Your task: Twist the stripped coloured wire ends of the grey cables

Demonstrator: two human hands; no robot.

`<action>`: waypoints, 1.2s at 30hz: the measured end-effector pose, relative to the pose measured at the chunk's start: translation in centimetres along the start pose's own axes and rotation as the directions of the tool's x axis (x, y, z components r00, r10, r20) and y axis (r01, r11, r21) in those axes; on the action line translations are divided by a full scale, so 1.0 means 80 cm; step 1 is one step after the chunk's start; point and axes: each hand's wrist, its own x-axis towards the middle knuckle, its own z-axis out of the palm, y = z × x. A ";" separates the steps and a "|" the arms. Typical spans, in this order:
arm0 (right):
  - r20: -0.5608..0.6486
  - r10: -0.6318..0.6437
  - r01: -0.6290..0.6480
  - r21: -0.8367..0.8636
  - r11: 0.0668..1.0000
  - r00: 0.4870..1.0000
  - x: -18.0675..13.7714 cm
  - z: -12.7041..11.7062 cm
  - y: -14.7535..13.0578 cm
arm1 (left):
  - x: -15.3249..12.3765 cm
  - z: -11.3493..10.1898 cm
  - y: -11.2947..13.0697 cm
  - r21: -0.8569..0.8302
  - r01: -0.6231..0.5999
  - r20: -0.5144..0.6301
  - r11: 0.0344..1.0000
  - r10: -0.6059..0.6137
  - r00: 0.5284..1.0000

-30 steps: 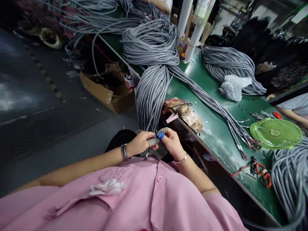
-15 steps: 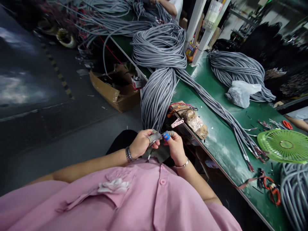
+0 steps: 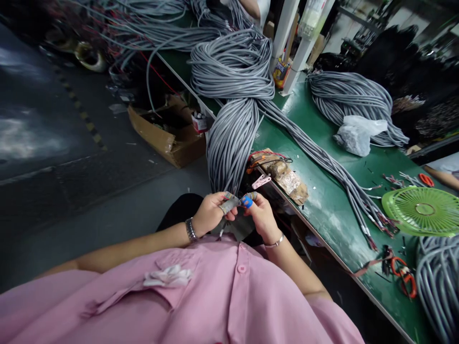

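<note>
Grey cable end (image 3: 234,195) sat pinched between left hand (image 3: 211,213) and right hand (image 3: 262,218), both clamped on it; cable bundle (image 3: 231,143) hung at twelve o'clock.

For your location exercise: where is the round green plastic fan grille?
Head view: the grille lies far right on the green workbench, beside a grey cable coil.

Pink short-sleeved shirt (image 3: 222,306) worn, closed by pink button (image 3: 241,269); white cloth (image 3: 168,276) tucked at chest pocket. Metal watch band (image 3: 190,230) at left wrist, thin silver bangle (image 3: 275,243) at right. Grey tape (image 3: 229,205) wound on left grip (image 3: 211,212) fingertip; blue cot (image 3: 247,201) fitted on right grip (image 3: 261,217).
</note>
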 end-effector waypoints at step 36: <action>-0.106 0.033 0.012 0.399 0.917 0.994 0.019 -0.026 0.010 | 0.025 -0.015 0.020 -0.103 0.226 0.269 0.969 -0.191 0.944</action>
